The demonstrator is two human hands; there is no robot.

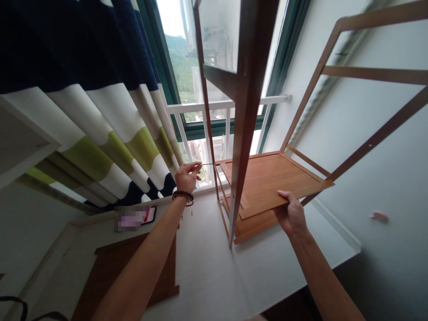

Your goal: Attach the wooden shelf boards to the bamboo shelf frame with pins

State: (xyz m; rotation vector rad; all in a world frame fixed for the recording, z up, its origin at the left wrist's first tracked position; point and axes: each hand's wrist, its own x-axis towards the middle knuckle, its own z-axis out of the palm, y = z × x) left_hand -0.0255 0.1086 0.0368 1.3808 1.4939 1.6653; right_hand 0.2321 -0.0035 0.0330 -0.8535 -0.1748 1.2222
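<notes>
A tall brown wooden rack frame (245,116) stands on a white window ledge (207,272). My right hand (291,215) grips the front edge of a wooden shelf board (267,178) that lies across the frame's lower rails. My left hand (187,176), with a bead bracelet at the wrist, is pinched on a thin metal tool (206,164) whose tip points at the frame's left upright. Another wooden board lies under the held shelf.
A dark brown board (110,272) lies flat on the ledge at the left, a phone (149,215) beyond it. A few small screws (187,215) lie near my left wrist. A striped curtain (100,111) hangs left; a white railing (214,107) crosses the window.
</notes>
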